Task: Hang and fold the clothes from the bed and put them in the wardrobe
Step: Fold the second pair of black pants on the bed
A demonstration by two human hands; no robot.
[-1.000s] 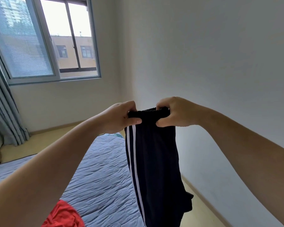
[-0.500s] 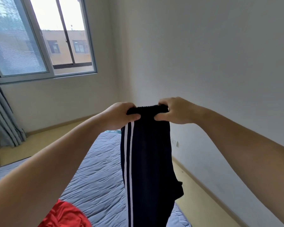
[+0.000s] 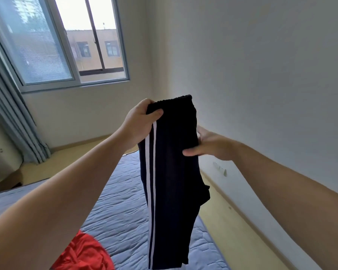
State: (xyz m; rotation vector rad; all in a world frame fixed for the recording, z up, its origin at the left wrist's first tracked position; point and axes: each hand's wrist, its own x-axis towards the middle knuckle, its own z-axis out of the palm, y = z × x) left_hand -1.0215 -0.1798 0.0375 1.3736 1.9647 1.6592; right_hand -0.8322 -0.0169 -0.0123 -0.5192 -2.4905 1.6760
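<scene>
Left hand (image 3: 141, 123) is clenched on the left corner of the waistband (image 3: 172, 101) of the dark trousers (image 3: 172, 172), thumb across the front, holding them up in the air at mid-view. Right hand (image 3: 213, 147) sits lower, on the right edge of the trousers: its thumb lies on the front of the cloth and its fingers go behind, so the edge is nipped between them. The trousers hang straight down, folded lengthwise, with two white stripes (image 3: 150, 172) down their left side; the right end of the waistband stands free above the right hand. Their lower end reaches the bottom of the view, in front of the near part of the bed (image 3: 115, 211). The bed has a blue-grey quilted cover, and on its near left part lies a crumpled red garment (image 3: 84, 254), partly hidden by the left forearm. Right of the bed a strip of pale floor (image 3: 232, 230) runs along a plain white wall (image 3: 261, 75) with a wall socket (image 3: 220, 168) low on it. Far left are a window (image 3: 66, 45) and a grey curtain (image 3: 12, 117)
</scene>
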